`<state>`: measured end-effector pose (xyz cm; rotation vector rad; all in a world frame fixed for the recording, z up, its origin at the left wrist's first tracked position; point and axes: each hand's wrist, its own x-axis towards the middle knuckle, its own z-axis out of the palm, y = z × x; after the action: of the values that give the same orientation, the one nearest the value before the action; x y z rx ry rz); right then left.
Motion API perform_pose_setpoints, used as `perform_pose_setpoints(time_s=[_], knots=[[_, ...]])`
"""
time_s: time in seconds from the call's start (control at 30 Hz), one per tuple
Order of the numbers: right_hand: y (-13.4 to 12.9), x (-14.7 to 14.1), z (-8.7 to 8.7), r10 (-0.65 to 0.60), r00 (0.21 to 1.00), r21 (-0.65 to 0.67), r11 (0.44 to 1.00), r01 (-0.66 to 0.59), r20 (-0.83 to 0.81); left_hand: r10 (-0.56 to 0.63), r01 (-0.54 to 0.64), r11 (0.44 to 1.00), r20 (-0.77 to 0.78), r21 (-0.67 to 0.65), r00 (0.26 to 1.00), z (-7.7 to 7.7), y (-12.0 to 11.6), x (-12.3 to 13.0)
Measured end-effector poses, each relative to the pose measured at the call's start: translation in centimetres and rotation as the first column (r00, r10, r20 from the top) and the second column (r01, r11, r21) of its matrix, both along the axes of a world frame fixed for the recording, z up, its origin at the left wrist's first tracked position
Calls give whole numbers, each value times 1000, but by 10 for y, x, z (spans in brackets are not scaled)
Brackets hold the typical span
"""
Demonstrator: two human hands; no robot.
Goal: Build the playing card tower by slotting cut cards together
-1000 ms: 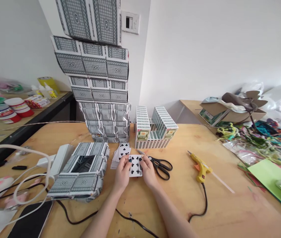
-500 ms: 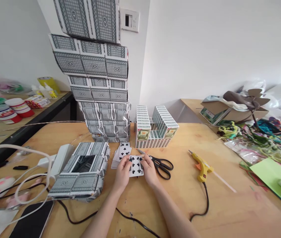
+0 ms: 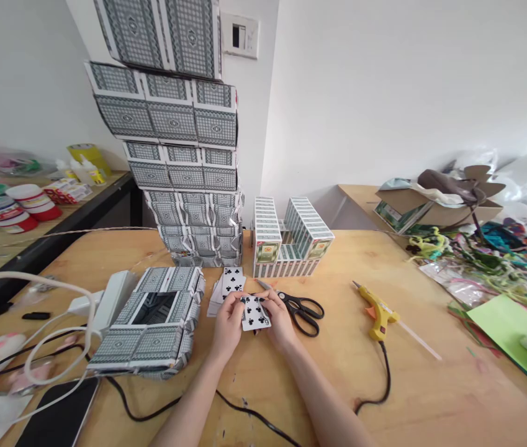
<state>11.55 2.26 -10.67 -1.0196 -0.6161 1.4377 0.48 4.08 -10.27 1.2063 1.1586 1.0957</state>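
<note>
Between my two hands is a playing card [image 3: 254,315], a six of clubs, face up and slightly tilted over the table. My left hand [image 3: 228,323] pinches its left side, and my right hand [image 3: 280,320] pinches its right side near the top edge. Just behind my left hand lies a loose pile of playing cards [image 3: 232,280], a club card on top. Black-handled scissors [image 3: 304,310] rest beside my right hand, their blades pointing toward the cards. To the left lies a flat frame built of folded cards [image 3: 144,344] with a rectangular opening.
A tall tower of folded cards [image 3: 177,164] stands at the back. Beside it are stacked card boxes [image 3: 286,261]. A yellow glue gun [image 3: 378,313] lies right, its cord trailing forward. A white power strip [image 3: 115,301], cables and a phone [image 3: 58,413] occupy the left.
The card has tipped a little between my fingers, and my fingers have shifted slightly along its top edge. The view has moved slightly; the other things stay where they were.
</note>
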Motion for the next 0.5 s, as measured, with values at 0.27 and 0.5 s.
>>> perform_pose_setpoints(time_s=[0.27,0.5], knots=[[-1,-2,2,34,998,-6,999,-35,-49,34,-29,995,-49,90,998,1,-2,0],[-2,-4,3,31,995,1,1000,-31,-94,32,-33,998,3,54,999,-5,-1,0]])
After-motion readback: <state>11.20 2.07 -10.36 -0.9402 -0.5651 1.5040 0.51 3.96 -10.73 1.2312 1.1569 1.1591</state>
